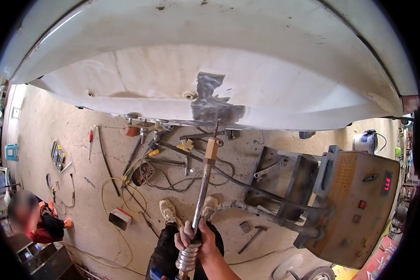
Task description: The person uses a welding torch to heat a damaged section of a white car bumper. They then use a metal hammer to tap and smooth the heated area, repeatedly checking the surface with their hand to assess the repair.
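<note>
Head view: the right hand [207, 244] grasps the metal rod [202, 190], whose far end lies near the grey patch [218, 112] on the white panel [291, 86]; the left hand cannot be made out. Steady, straight alignment matters most.

A long rod tool [201, 196] slants up toward the white panel [289, 88] — silvery shaft, brass-coloured block [211, 150] near its top, ringed metal collar [187, 258] low down. Its thin tip [218, 126] reaches the panel's lower edge, contact unclear, below a jagged grey patch [214, 107] — dull, scuffed, near mid-edge.
</note>
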A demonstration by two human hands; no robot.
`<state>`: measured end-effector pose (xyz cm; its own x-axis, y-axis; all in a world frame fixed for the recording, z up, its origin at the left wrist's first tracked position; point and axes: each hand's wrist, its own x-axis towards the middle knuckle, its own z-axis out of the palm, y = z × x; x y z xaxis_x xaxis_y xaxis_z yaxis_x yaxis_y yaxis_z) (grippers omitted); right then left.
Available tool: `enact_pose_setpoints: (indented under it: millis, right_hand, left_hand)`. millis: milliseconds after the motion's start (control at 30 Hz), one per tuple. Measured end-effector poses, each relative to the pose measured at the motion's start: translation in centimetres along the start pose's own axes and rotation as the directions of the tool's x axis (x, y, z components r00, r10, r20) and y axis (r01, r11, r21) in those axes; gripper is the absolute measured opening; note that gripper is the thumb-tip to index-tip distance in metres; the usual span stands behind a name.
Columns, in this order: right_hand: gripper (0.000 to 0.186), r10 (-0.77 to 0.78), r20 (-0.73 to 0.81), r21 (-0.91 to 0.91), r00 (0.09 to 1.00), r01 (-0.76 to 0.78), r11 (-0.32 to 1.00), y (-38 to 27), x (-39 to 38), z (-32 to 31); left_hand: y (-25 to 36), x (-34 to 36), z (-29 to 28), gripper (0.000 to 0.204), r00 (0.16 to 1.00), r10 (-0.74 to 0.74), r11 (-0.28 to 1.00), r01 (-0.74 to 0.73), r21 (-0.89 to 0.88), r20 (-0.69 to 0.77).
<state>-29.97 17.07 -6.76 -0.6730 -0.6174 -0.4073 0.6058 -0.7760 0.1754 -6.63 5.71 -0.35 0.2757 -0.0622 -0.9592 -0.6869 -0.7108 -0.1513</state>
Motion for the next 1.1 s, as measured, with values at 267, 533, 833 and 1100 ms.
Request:
enact_pose_setpoints:
  millis: [267, 533, 833, 1100]
  right_hand:
    - [0.05, -0.293, -0.428, -0.487, 0.855, 0.055, 0.871, 1.4, -0.3, 5.0]
    - [0.057, -0.026, -0.011, -0.07, 1.0, 0.026, 0.997, 0.1, -0.5, 1.2]
    - [0.051, -0.051, -0.085, -0.14, 0.995, 0.039, 0.989, 1.0, 0.1, 2.0]
    - [0.052, -0.061, -0.096, -0.166, 0.994, 0.044, 0.985, 0.8, 0.3, 2.1]
  left_hand:
    - [0.0, 1.8, -0.5, 0.051, 0.943, -0.201, 0.969, 0.152, 0.195, 0.266]
    - [-0.4, 3.2, -0.8, 0.051, 0.915, -0.248, 0.952, 0.17, 0.253, 0.318]
    - [0.5, 2.1, 0.1, 0.051, 0.943, -0.197, 0.966, 0.14, 0.217, 0.268]
    - [1.2, 1.0, 0.8, 0.051, 0.968, -0.145, 0.979, 0.111, 0.169, 0.207]
